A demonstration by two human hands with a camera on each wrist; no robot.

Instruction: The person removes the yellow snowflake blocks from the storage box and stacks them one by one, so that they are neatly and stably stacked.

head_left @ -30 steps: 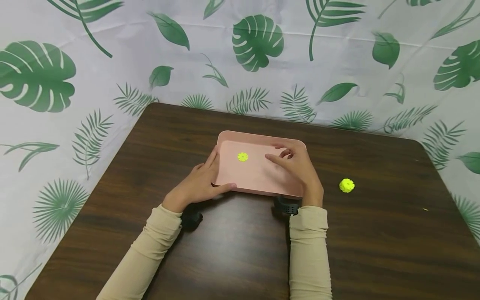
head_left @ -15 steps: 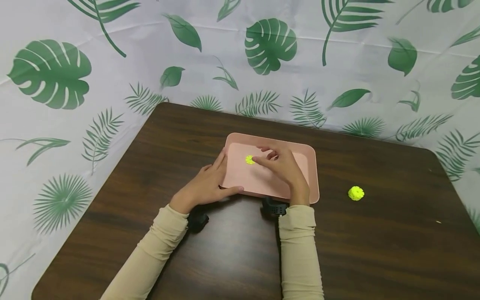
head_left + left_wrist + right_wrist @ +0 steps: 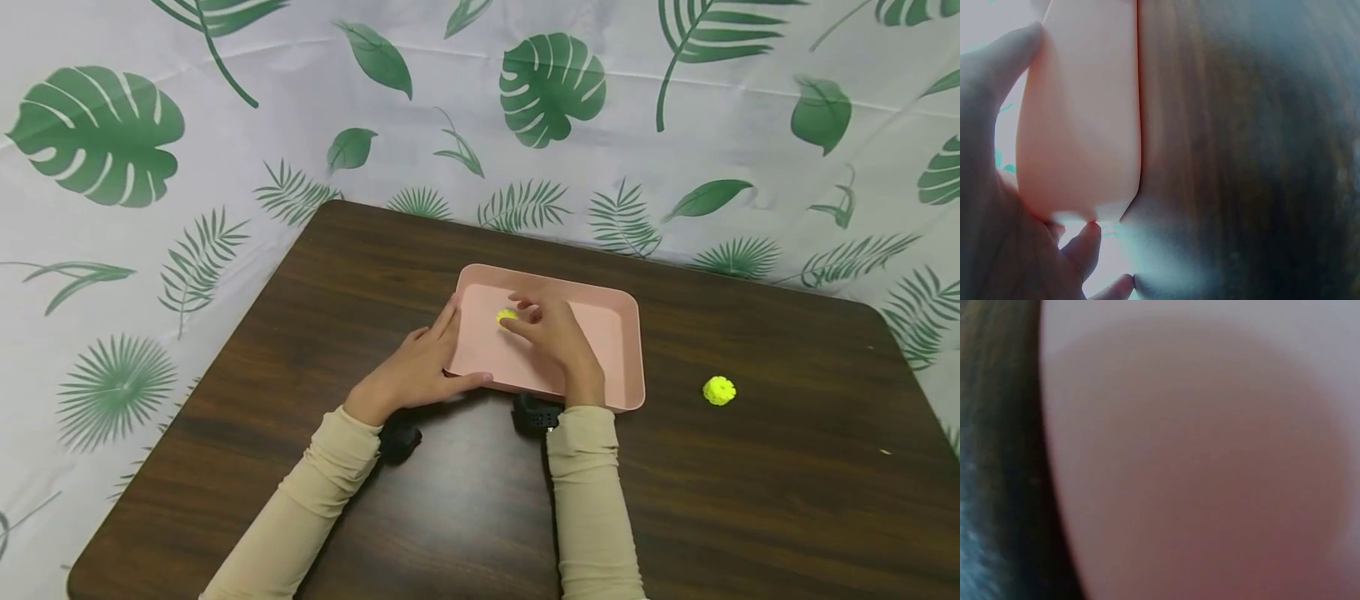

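Observation:
A shallow pink tray (image 3: 622,367) lies on the brown wooden table. My left hand (image 3: 408,371) rests against its left end, thumb along the near rim and fingers at the left side. In the left wrist view, the fingers of that left hand (image 3: 1029,250) curve around the corner of the tray (image 3: 1085,112). Inside the tray, a small yellow flower-shaped piece (image 3: 506,317) sits at the thumb and curled fingers of my right hand (image 3: 555,333), which pinches it low over the tray floor. The blurred right wrist view shows mostly pink tray (image 3: 1210,456).
Right of the tray stands a small stack of yellow flower-shaped pieces (image 3: 719,390). A tiny pale speck (image 3: 886,452) lies farther right on the table (image 3: 750,500). Behind the table hangs a white cloth (image 3: 450,75) printed with green leaves.
My right hand has moved left across the tray to the yellow piece, which now looks partly covered by the thumb. The left hand stays at the tray's left end.

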